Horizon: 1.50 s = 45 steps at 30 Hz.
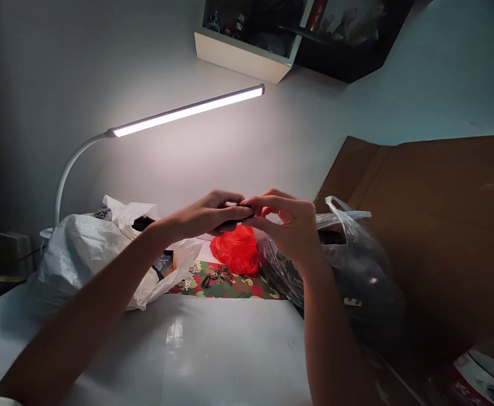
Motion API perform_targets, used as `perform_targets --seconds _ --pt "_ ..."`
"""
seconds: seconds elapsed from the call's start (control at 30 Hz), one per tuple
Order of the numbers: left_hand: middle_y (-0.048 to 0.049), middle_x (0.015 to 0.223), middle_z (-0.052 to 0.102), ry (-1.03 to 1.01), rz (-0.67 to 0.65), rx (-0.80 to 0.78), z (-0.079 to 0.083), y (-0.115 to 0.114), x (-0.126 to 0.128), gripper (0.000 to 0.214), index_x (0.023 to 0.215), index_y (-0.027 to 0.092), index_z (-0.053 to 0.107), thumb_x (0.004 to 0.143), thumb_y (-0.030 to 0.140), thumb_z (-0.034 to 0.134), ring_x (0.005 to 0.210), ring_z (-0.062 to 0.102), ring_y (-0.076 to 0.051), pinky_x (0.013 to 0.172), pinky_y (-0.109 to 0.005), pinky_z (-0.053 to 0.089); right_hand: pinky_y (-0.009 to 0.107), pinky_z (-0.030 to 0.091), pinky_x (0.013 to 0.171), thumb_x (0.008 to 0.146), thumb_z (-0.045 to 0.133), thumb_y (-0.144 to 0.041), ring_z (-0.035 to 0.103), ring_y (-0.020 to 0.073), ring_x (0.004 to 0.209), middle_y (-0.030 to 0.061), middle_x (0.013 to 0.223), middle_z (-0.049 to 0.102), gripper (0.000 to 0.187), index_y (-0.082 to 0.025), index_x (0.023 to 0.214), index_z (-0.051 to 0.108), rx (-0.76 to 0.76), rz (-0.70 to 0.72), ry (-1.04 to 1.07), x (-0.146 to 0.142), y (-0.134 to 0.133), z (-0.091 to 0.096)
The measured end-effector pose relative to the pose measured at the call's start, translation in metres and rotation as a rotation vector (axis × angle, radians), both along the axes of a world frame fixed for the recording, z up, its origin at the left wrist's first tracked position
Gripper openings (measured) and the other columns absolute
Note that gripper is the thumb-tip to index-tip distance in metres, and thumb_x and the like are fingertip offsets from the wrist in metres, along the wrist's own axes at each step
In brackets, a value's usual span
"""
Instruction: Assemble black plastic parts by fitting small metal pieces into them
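Well, at far left a lit lamp [188, 112] arches before a pale wall [82, 51], above a crumpled white bag [86, 239] on a glossy white table [221, 349]. The left hand [213, 214] pinches a small dark piece [250, 212] above a camouflage-patterned mat [238, 290] and red bag [236, 251]. The right hand's [289, 220] fingertips meet the piece; whether they grip it, I cannot tell. Rightward come a clear bag [369, 276], brown cardboard [450, 225], and a red-and-white container [484, 378] whose printed characters are unreadable.
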<state>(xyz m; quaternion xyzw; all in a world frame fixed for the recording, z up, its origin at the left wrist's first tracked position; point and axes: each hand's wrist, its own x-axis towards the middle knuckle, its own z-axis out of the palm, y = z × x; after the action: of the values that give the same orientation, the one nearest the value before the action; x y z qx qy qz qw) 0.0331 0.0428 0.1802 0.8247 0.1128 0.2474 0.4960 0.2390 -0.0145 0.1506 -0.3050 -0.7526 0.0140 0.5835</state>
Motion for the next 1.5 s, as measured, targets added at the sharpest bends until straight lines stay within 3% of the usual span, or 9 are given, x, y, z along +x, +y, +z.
perform_targets --seconds 0.73,0.93,1.17,1.5 --pt "0.0053 0.072 0.035 0.035 -0.11 -0.026 0.0003 0.0036 -0.0035 0.031 0.099 0.017 0.064 0.105 0.047 0.065 0.062 0.029 -0.008 0.054 -0.024 0.022 0.03 0.054 0.064 0.084 0.092 -0.029 0.063 0.0143 0.073 -0.0015 0.084 0.075 0.021 -0.041 0.101 0.089 0.063 -0.024 0.004 0.0007 -0.0048 0.0023" --pt "0.0046 0.072 0.038 0.033 -0.097 0.006 -0.0012 0.0072 -0.003 0.027 0.099 0.017 0.064 0.106 0.043 0.062 0.06 0.032 -0.007 0.053 -0.023 0.024 0.031 0.053 0.062 0.084 0.093 -0.031 0.063 0.0145 0.072 -0.0011 0.083 0.074 0.019 -0.04 0.1 0.089 0.065 -0.036 -0.002 0.001 -0.0057 0.003" --pt "0.0047 0.071 0.038 0.072 -0.096 0.037 -0.0019 0.009 -0.003 0.037 0.096 0.018 0.062 0.104 0.055 0.063 0.059 0.031 -0.007 0.053 -0.023 0.021 0.03 0.053 0.062 0.084 0.093 -0.033 0.064 0.014 0.072 -0.0013 0.083 0.075 0.016 -0.039 0.098 0.089 0.057 -0.042 -0.004 0.0 -0.0077 0.0042" --pt "0.0063 0.065 0.032 0.097 -0.04 0.016 0.0001 0.0056 -0.0043 0.041 0.084 0.017 0.061 0.103 0.054 0.066 0.058 0.024 -0.007 0.054 -0.027 0.016 0.033 0.053 0.062 0.081 0.095 -0.033 0.065 0.0167 0.075 0.0002 0.085 0.075 0.02 -0.04 0.099 0.089 0.034 -0.039 0.012 -0.0001 -0.0084 0.0027"
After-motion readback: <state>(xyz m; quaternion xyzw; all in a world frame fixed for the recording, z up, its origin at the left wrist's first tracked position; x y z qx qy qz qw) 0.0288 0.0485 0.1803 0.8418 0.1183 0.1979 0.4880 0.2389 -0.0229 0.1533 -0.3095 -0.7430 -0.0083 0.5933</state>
